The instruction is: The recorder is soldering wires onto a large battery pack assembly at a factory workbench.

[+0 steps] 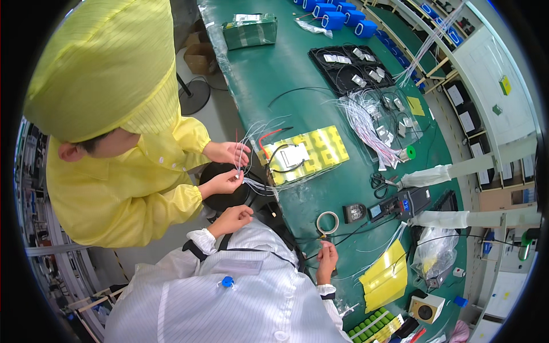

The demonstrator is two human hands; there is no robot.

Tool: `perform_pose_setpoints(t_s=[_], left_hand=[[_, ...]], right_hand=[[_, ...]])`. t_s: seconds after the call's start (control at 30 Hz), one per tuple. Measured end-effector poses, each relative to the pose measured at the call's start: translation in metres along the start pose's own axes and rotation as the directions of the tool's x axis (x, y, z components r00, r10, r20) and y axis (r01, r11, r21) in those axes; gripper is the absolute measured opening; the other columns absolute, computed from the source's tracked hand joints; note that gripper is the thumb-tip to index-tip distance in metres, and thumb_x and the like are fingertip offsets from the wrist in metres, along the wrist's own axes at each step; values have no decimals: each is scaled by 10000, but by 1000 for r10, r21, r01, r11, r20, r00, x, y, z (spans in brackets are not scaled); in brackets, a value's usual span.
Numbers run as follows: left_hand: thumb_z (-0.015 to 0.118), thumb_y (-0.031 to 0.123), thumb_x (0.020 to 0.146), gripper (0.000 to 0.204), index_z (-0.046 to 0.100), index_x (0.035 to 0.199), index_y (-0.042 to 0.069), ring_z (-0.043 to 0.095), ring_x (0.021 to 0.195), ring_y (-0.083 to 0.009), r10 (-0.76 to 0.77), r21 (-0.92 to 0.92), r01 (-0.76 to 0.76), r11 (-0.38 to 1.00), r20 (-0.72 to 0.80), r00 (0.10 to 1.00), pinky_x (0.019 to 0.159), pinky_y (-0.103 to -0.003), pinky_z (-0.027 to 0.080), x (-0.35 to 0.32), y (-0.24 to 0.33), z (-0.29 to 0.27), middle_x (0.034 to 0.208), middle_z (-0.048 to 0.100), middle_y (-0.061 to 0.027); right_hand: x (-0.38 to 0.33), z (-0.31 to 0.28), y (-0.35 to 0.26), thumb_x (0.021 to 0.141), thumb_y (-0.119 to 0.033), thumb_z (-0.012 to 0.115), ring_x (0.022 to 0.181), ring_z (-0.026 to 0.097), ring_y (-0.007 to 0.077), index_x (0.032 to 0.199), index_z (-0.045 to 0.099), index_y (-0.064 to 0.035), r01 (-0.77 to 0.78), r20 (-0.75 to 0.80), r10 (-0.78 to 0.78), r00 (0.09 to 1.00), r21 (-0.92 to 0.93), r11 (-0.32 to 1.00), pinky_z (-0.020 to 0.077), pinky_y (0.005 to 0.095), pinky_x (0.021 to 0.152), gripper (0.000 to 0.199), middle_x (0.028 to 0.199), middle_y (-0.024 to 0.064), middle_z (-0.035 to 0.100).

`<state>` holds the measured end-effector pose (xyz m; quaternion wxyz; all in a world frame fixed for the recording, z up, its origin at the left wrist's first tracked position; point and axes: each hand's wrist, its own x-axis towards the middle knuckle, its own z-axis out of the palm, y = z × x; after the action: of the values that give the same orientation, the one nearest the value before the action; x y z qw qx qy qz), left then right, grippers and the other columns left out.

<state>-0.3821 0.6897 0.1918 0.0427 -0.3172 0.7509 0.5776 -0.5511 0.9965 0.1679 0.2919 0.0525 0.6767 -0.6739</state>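
— What do we see nearest our hands?

— The tape roll, lying flat on the green bench, just above our right hand.

— Is that hand gripping anything?

— Its fingers are drawn together near a black wire, but we cannot tell whether they have hold of it (too small).

— And our left hand?

— Loosely curled just below a black round stool. We cannot tell if it holds anything.

— Further out?

— A yellow battery pack lies up the bench, well apart from the roll. At its left end a co-worker's hands pinch thin white wires. A small black device sits just right of the roll.
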Motion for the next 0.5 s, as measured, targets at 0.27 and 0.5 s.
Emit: perform_pose_setpoints(t_s=[0.27, 0.5], left_hand=[[620, 46, 828, 214, 586, 1030, -18, 595, 720, -115, 49, -359, -270, 893, -520, 853, 700, -248, 485, 31, -3, -34, 823, 622, -57], [590, 42, 793, 279, 526, 1058, -16, 574, 846, -139, 423, 309, -298, 903, -518, 744, 813, -293, 450, 60, 32, -82, 914, 606, -72]], right_hand=[[25, 3, 5, 939, -168, 540, 569, 422, 54, 1012, 605, -21, 22, -13, -23, 1000, -43, 999, 339, 201, 518, 176, 664, -24, 480], [27, 0, 39, 925, -163, 563, 584, 458, 62, 1034, 600, -22, -43, 46, 46, 998, -77, 996, 376, 204, 537, 182, 693, -16, 512]])
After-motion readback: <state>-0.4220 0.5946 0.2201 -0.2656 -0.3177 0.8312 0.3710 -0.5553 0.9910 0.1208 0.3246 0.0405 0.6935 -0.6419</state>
